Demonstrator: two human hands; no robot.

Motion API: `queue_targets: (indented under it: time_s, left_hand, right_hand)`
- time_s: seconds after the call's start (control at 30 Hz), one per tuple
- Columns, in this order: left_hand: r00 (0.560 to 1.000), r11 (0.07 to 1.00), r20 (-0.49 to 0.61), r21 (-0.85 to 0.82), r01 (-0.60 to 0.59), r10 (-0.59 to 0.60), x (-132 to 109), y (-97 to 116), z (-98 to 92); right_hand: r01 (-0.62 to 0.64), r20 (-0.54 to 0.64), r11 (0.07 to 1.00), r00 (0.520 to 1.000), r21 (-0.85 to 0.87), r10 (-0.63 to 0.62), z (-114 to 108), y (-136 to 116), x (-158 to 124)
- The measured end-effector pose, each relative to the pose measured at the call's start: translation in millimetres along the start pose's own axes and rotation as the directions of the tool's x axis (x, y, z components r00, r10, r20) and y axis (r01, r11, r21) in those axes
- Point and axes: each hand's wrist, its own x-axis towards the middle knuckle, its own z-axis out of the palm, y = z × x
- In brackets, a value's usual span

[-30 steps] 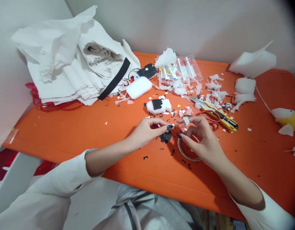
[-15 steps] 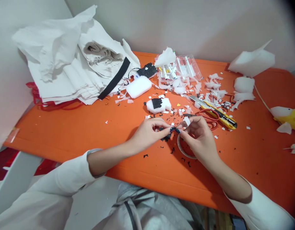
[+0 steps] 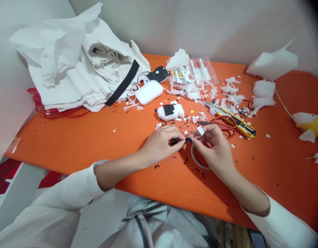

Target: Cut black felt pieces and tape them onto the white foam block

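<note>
Fingertips of my left hand and my right hand meet over the table, pinching a small black strip between them. A white scrap of tape or paper sits at the index finger of my right hand. Under that hand lies a tape roll, partly covered. Black cut pieces show behind my left fingers. Just beyond the hands lies a white foam figure with a black patch on its back.
Red-handled scissors and a yellow box cutter lie right of the hands. Foam scraps litter the orange table. Farther back are a marker case, a foam block, and a white paper pile with a black strip.
My left fingertips have shifted slightly and now pinch the black strip's left end, so more of the strip shows. The white scrap has tilted a little with my right fingers.
</note>
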Motion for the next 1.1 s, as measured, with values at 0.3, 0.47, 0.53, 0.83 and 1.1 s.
queue_targets:
  time_s: [0.3,0.47,0.53,0.83,1.1]
  left_hand:
    - [0.981,0.964,0.079,-0.185,0.190,-0.178,2.4,-1.0,-0.1]
    - [0.981,0.962,0.081,-0.199,0.187,-0.174,3.2,-1.1,-0.6]
    - [0.987,0.976,0.078,-0.157,0.151,-0.140,2.7,-0.6,-1.0]
    - [0.993,0.980,0.049,0.164,-0.114,0.108,0.2,-3.9,-8.7]
    - [0.987,0.981,0.069,-0.116,0.153,-0.146,2.6,0.4,-12.1]
  right_hand:
    - [0.029,-0.010,0.999,1.000,0.015,-0.029,-1.8,1.6,-0.5]
    - [0.000,0.027,0.995,1.000,0.102,-0.003,-1.2,1.0,2.2]
    - [-0.009,0.036,0.995,0.999,0.095,0.006,-1.5,2.0,2.4]
    - [0.106,0.085,0.940,0.993,-0.325,-0.083,-10.1,3.8,0.2]
    - [0.151,0.175,0.951,0.979,-0.269,-0.106,-15.5,-0.3,1.9]
